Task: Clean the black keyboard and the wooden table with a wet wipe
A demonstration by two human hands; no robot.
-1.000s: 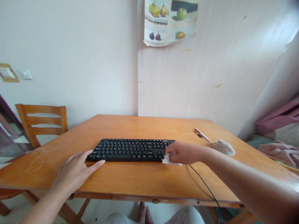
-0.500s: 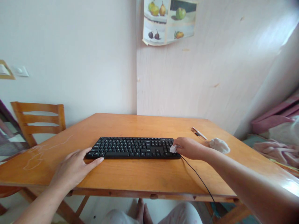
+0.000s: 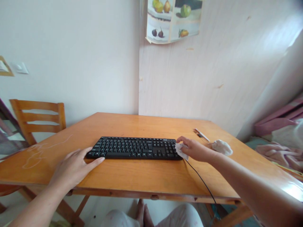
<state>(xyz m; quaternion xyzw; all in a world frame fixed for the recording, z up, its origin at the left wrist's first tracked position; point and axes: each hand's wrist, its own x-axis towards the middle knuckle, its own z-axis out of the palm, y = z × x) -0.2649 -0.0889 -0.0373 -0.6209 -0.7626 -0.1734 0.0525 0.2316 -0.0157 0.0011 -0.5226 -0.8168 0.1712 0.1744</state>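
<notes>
A black keyboard (image 3: 132,148) lies flat on the wooden table, keys facing up. My left hand (image 3: 73,164) grips its left end, thumb along the front edge and fingers at the side. At the opposite end, my right hand (image 3: 194,148) holds a crumpled white tissue (image 3: 181,150) against the keyboard's right edge, beside the number keys. The thumb and fingertips are partly hidden behind the tissue and hand. A black cable (image 3: 201,178) runs from near that corner over the table's front edge.
On the table (image 3: 132,176), a second crumpled white wad (image 3: 222,147) lies right of my right hand, with thin pen-like tools (image 3: 201,135) behind it. Loose pale thread (image 3: 39,153) is spread at the left. A wooden chair (image 3: 39,118) stands beyond the left edge.
My right hand has shifted slightly right with the tissue, from on the number keys to the keyboard's right edge; more tissue shows. My left hand keeps its hold. The view has tilted slightly.
</notes>
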